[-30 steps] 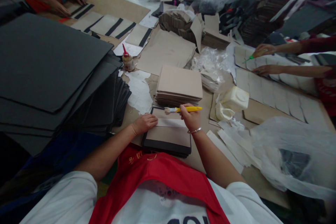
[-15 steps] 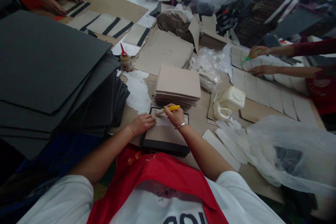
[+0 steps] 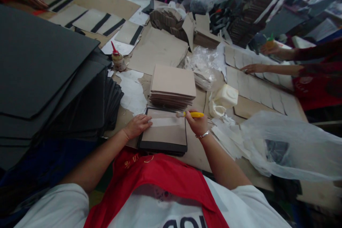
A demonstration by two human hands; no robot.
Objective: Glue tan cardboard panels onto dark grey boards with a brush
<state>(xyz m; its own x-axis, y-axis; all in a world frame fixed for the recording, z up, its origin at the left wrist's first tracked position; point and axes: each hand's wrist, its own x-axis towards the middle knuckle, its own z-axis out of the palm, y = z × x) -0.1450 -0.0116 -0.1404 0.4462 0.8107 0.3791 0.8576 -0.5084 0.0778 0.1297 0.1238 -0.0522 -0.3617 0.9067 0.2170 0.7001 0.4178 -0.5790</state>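
Note:
My right hand (image 3: 197, 122) grips a paintbrush (image 3: 196, 114) with a yellow handle, its bristles over the right part of a tan board with black edges (image 3: 164, 135). A pale strip (image 3: 167, 121) runs across that board, which tops a small black-edged pile. My left hand (image 3: 138, 126) lies on the board's left edge with its fingers stretched out, holding nothing. Just beyond the pile stands a stack of tan boards (image 3: 173, 81).
Large dark grey sheets (image 3: 45, 60) are piled at the left. A red-tipped glue bottle (image 3: 118, 58) stands behind. To the right are a whitish plastic jug (image 3: 226, 96) and a clear plastic bag (image 3: 301, 149). Co-workers' hands (image 3: 255, 68) handle boards at far right and far left.
My right hand has moved the brush rightward, from the strip's left end to its right part. My left hand stays at the board's left edge. The whole view has shifted slightly.

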